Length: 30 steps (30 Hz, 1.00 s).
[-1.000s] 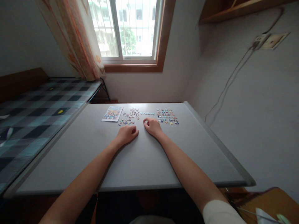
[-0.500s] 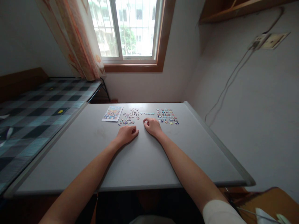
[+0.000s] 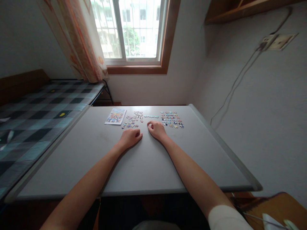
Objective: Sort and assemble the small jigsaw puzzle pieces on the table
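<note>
My left hand [image 3: 130, 138] rests on the table in a loose fist, just below the left group of loose jigsaw pieces [image 3: 131, 121]. To its right, my right hand [image 3: 156, 129] also lies on the tabletop with curled fingers, and no piece shows in either hand. Beyond the right hand runs a short joined row of puzzle pieces [image 3: 151, 117]. Another group of loose jigsaw pieces [image 3: 171, 120] is spread to the right of that hand. A printed picture sheet [image 3: 115, 117] lies flat left of the pieces.
The grey table [image 3: 144, 169] has raised edges on both sides. A bed with a checked cover [image 3: 43, 102] stands along its left. Behind are a window [image 3: 141, 32] and a curtain [image 3: 81, 48]. A cable [image 3: 232, 86] hangs on the right wall, and a wooden seat [image 3: 280, 207] is at lower right.
</note>
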Each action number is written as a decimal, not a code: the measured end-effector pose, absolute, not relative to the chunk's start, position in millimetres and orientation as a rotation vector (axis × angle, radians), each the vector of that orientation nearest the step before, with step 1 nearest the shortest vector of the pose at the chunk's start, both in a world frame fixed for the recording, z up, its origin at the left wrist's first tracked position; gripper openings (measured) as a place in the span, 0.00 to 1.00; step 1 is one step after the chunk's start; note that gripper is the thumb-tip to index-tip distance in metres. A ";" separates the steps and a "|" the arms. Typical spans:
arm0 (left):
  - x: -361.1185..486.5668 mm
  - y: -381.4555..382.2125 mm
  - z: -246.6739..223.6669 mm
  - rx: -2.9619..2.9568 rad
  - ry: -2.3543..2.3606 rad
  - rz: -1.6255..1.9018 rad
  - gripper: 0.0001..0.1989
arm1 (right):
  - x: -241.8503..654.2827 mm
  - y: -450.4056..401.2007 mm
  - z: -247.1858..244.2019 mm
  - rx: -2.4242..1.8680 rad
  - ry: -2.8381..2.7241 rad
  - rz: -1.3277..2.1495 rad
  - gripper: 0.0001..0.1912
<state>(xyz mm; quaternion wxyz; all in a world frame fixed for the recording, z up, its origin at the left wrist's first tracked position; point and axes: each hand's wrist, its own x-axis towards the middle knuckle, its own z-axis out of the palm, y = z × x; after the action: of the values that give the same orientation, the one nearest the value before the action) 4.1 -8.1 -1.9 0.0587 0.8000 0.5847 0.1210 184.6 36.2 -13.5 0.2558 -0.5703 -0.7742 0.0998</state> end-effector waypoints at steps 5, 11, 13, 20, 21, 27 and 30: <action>4.4 -8.5 -0.8 2.419 1.768 0.363 0.17 | 184.9 36.7 -14.3 -1.537 -2.100 0.268 0.11; 4.5 -8.3 -0.8 2.409 1.780 0.351 0.17 | 184.5 36.4 -13.7 -1.546 -2.100 0.272 0.10; 4.1 -7.9 -1.6 2.419 1.775 0.364 0.17 | 184.4 36.4 -13.8 -1.550 -2.101 0.267 0.10; 3.0 -7.5 -3.2 2.435 1.760 0.392 0.17 | 183.9 36.3 -14.0 -1.553 -2.100 0.268 0.10; 2.9 -7.5 -3.3 2.434 1.758 0.396 0.17 | 183.8 36.3 -13.9 -1.552 -2.097 0.267 0.10; 2.5 -7.0 -4.3 2.442 1.741 0.420 0.17 | 184.1 36.2 -13.8 -1.549 -2.092 0.266 0.11; 2.7 -7.1 -4.0 2.438 1.749 0.406 0.17 | 184.4 36.1 -13.5 -1.543 -2.097 0.265 0.11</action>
<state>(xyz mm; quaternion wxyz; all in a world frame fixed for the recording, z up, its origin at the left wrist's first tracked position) 2.7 -7.1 -4.0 0.0571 0.8039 0.5767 0.1340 184.4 36.1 -13.5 0.2594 -0.5695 -0.7738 0.0979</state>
